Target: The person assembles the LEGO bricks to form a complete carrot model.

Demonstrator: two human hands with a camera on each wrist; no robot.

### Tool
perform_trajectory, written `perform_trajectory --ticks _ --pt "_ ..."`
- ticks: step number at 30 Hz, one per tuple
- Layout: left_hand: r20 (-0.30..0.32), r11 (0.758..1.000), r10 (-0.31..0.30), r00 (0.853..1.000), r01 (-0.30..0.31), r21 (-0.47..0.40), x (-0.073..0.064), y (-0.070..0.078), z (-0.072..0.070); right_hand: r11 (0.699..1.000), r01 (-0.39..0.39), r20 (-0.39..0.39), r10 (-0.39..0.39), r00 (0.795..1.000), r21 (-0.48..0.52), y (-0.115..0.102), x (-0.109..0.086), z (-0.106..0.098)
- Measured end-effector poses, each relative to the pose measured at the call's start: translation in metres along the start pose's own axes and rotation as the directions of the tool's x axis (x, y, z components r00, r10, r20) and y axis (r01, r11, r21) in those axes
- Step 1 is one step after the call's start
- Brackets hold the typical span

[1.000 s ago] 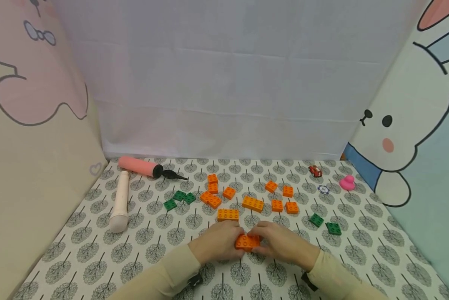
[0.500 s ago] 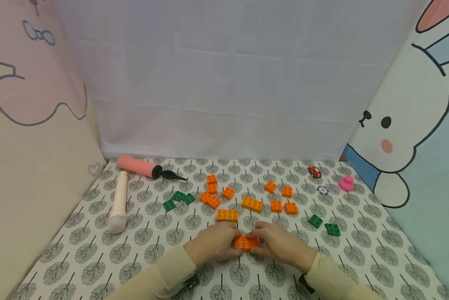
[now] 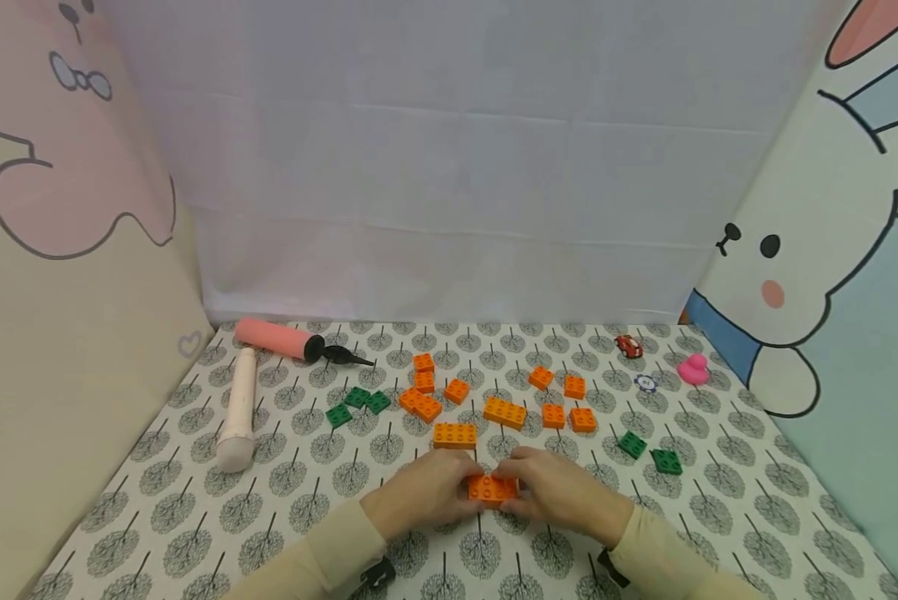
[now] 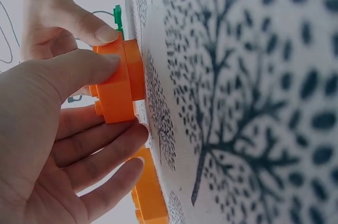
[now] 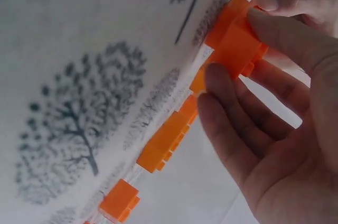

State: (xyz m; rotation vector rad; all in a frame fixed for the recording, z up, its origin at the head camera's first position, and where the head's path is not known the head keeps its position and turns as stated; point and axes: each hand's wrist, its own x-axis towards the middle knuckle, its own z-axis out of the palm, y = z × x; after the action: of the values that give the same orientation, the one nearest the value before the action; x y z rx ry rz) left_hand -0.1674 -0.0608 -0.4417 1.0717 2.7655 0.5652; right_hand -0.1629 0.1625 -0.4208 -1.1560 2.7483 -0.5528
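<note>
Near the front middle of the table, my left hand (image 3: 428, 492) and right hand (image 3: 561, 493) pinch an orange toy brick (image 3: 493, 490) from its two ends, thumbs on the near side. The left wrist view shows this upper brick (image 4: 117, 100) over a second orange brick (image 4: 135, 71), which sits close to the cloth. From the right wrist, the upper brick (image 5: 235, 49) and lower brick (image 5: 226, 19) appear offset from each other. Fingers cover parts of both. Just beyond my left hand lies a longer, lighter orange brick (image 3: 454, 435).
Farther back are another long brick (image 3: 504, 412) and several small orange bricks (image 3: 424, 407). Green bricks lie left (image 3: 339, 415) and right (image 3: 667, 461). A pink pump (image 3: 278, 338) and a whitish tube (image 3: 239, 412) are left; a toy car (image 3: 629, 346) and pink duck (image 3: 694, 368) right.
Both hands keep their hold on the orange bricks in the same spot. The head view has shifted slightly; the other things on the table stay where they were.
</note>
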Motion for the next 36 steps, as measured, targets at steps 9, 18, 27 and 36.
perform_trajectory --ticks 9,18,27,36 --pt "-0.012 0.999 0.026 1.0 -0.026 0.037 0.0 0.002 -0.001 0.995 -0.103 -0.08 0.103 0.991 0.0 0.016 0.024 -0.011" --pt "0.01 0.998 -0.015 1.0 0.014 0.055 0.001 0.003 -0.001 0.967 -0.107 -0.228 0.053 0.972 -0.231 0.05 0.052 -0.014" --pt "0.009 0.999 -0.016 1.0 0.016 0.051 0.0 0.003 0.0 0.964 -0.15 -0.155 0.118 0.981 -0.219 0.065 0.055 -0.011" --pt "0.015 0.999 -0.021 1.0 0.02 0.047 0.0 0.002 -0.001 0.973 -0.184 -0.092 0.173 0.981 -0.14 0.068 0.056 -0.008"
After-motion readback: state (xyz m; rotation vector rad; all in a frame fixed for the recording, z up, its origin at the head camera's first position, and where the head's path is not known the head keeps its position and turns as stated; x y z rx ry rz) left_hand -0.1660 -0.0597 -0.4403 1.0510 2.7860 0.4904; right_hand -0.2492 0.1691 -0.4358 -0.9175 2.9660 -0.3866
